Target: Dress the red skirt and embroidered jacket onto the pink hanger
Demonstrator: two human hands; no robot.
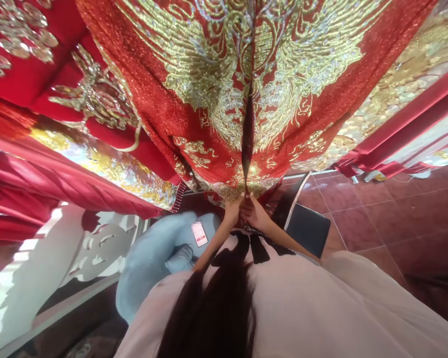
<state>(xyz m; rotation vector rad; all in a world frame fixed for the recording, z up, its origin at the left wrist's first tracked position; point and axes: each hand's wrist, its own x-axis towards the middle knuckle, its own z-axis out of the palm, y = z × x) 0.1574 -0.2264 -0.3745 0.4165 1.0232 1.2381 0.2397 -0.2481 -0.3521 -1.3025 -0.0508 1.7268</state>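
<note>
In front of me hangs a red jacket point(205, 119), thickly embroidered in gold and silver, with a narrow dark gap down its front. My left hand point(233, 209) is closed at the bottom of the left front edge, thumb pointing up on the gold-trimmed hem. Right beside it, my right hand point(257, 213) pinches the matching edge, its thumb on the cloth too. The two hands nearly touch, and the front edges meet between them. Fabric and thumbs hide most of my fingertips.
Left of my arms, a phone point(199, 233) lies on a light blue cushioned shape point(142, 268). A dark flat case point(308, 230) is at the right. Red and gold hangings flank the jacket. A white carved panel point(52, 263) stands left; reddish tiles point(362, 223) cover the floor.
</note>
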